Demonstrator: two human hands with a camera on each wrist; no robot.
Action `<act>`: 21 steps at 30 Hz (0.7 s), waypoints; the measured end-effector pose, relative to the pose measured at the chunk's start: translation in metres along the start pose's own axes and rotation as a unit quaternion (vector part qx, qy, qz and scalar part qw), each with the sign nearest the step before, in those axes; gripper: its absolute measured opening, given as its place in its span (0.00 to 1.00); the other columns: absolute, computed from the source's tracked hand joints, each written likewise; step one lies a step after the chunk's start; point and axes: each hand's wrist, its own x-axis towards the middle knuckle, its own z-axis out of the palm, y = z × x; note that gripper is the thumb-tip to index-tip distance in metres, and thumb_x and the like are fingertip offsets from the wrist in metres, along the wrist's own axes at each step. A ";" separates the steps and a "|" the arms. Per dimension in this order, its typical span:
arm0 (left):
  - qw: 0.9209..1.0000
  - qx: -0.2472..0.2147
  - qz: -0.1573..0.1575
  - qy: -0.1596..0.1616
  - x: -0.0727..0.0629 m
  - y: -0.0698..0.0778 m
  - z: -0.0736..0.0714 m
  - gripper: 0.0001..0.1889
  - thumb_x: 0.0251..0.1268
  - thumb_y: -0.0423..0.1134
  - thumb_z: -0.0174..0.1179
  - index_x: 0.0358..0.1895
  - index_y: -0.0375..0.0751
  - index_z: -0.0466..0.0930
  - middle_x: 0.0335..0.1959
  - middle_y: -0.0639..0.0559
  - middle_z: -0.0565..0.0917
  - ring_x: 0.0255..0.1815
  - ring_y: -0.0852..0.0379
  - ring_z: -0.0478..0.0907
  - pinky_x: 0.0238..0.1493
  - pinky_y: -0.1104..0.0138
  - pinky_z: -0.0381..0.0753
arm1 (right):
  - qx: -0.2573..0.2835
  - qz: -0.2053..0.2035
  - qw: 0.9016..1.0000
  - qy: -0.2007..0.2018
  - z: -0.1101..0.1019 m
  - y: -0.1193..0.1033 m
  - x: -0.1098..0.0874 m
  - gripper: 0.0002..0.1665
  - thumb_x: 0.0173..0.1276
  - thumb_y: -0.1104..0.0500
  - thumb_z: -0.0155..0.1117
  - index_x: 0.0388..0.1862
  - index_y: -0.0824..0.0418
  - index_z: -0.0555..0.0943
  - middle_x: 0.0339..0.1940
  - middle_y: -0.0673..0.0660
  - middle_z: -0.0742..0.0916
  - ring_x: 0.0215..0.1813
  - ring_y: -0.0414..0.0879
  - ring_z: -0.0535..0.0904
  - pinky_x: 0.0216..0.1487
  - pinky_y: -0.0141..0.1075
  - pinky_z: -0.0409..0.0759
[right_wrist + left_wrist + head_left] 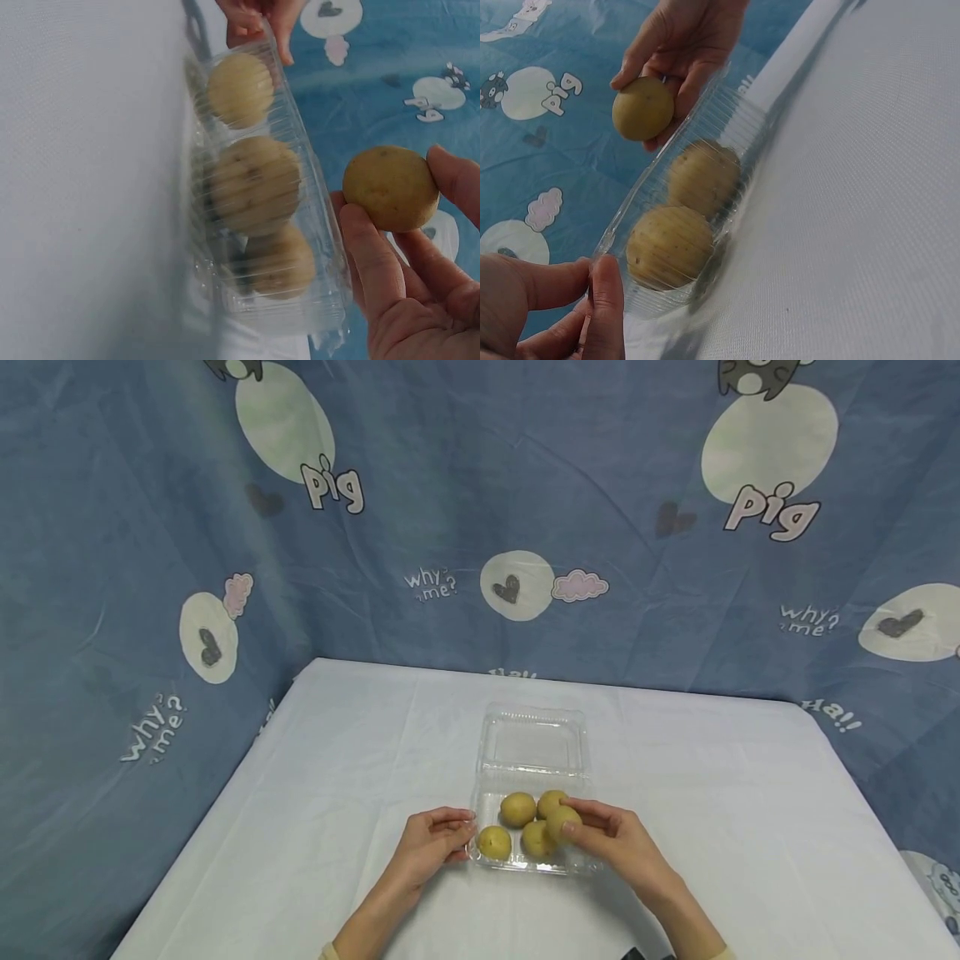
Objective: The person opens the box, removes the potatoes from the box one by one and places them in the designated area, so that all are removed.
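Note:
A clear plastic clamshell container (510,865) sits on the table with its ridged lid (534,739) folded back, away from me. Several small yellow potatoes lie in its base, among them one at the near left corner (494,842) and one toward the back (517,810). My left hand (431,847) pinches the container's left rim between thumb and fingers. Above the right part of the base, my right hand (618,843) holds another potato (391,188) by its fingertips. In the right wrist view that potato is apart from the container wall (311,187).
A white cloth (300,793) covers the table around the container. Blue printed fabric (420,527) hangs behind the table and along its left side. A small dark object (633,954) shows at the bottom edge by the right wrist.

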 end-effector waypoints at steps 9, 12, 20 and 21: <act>1.000 0.003 0.000 0.004 0.000 0.000 0.000 0.17 0.63 0.32 0.66 0.51 0.23 0.77 0.34 0.48 0.81 0.32 0.61 0.77 0.30 0.71 0.84 | -0.010 -0.002 1.000 0.012 -0.002 -0.003 0.000 0.28 0.69 0.56 0.65 0.64 0.66 0.75 0.55 0.63 0.83 0.53 0.47 0.82 0.54 0.32 0.79; 1.000 0.004 0.000 0.004 0.000 0.000 0.000 0.17 0.63 0.32 0.66 0.51 0.23 0.77 0.34 0.48 0.81 0.32 0.61 0.77 0.31 0.71 0.84 | -0.007 -0.001 1.000 0.019 -0.004 -0.003 -0.001 0.27 0.69 0.56 0.65 0.64 0.66 0.75 0.55 0.63 0.84 0.53 0.48 0.82 0.54 0.32 0.79; 1.000 0.002 0.002 0.003 0.000 -0.001 0.000 0.18 0.63 0.32 0.66 0.51 0.23 0.77 0.34 0.49 0.81 0.32 0.61 0.77 0.31 0.70 0.84 | -0.020 0.002 0.999 0.036 -0.009 -0.004 -0.004 0.29 0.69 0.55 0.65 0.65 0.67 0.74 0.55 0.63 0.84 0.53 0.49 0.82 0.54 0.32 0.79; 1.000 0.002 0.003 0.002 0.000 -0.001 0.000 0.18 0.64 0.33 0.66 0.51 0.23 0.77 0.34 0.49 0.81 0.32 0.61 0.77 0.31 0.70 0.85 | -0.021 0.003 0.999 0.038 -0.010 -0.005 -0.004 0.29 0.69 0.55 0.65 0.65 0.67 0.74 0.55 0.63 0.84 0.53 0.49 0.82 0.54 0.32 0.79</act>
